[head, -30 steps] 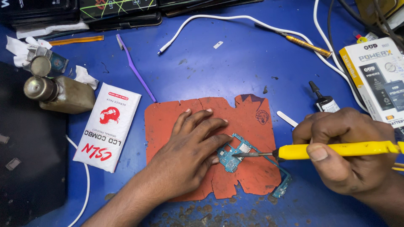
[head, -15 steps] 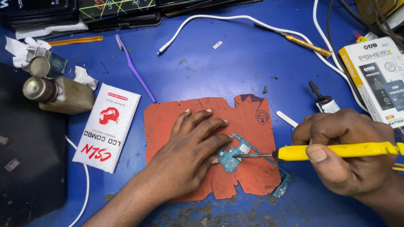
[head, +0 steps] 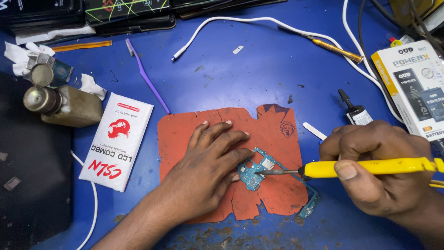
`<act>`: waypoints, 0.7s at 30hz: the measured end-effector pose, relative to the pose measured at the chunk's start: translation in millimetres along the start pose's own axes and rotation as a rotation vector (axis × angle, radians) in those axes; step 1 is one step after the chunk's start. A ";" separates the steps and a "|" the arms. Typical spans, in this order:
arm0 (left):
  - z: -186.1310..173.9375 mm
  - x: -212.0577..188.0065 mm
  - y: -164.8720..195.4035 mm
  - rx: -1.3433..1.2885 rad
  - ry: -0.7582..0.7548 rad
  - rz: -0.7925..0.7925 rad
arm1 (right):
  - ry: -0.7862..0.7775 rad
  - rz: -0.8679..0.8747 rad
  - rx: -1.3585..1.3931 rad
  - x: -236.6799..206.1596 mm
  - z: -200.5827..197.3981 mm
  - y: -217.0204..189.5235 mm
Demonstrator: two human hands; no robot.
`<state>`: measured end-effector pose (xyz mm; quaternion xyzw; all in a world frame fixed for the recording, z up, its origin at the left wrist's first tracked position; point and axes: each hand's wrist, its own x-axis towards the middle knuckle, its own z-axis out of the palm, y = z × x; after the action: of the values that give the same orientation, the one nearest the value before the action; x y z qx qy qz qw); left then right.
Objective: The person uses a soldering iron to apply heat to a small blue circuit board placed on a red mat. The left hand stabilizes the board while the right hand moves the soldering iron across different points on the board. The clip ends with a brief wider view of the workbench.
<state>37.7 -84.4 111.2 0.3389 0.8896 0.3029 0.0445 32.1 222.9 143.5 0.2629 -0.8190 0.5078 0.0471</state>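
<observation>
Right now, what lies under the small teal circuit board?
The circuit board rests on an orange mat spread over the blue table. The left hand covers the mat's middle, and the board hides whatever sits directly beneath it.

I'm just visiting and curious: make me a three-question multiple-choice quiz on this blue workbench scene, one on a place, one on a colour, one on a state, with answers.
1. Where does the small teal circuit board lie?
A. on the torn orange mat
B. on the white flat package
C. on the bare blue tabletop

2. What colour is the handle of the soldering tool in the right hand?
A. purple
B. yellow
C. black

3. What is the left hand doing?
A. lifting the board
B. resting clear of the mat
C. pressing flat beside the board, fingertips at its edge

Answers: 1 A, the board sits on orange. 2 B, the gripped handle is yellow. 3 C, the palm lies flat on the mat.
</observation>
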 end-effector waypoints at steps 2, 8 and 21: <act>-0.4 0.4 0.5 0.001 0.000 0.001 | -0.001 0.005 -0.001 -0.8 -0.1 -1.0; 0.2 -0.6 2.1 -0.002 -0.003 -0.005 | -0.020 -0.002 0.020 -1.3 0.0 -2.5; 1.2 -3.0 -1.4 0.003 0.006 0.005 | -0.009 0.030 -0.006 -3.3 2.9 0.4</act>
<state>39.6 -86.5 109.0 0.3400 0.8895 0.3026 0.0404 35.3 221.8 140.6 0.2528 -0.8247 0.5046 0.0365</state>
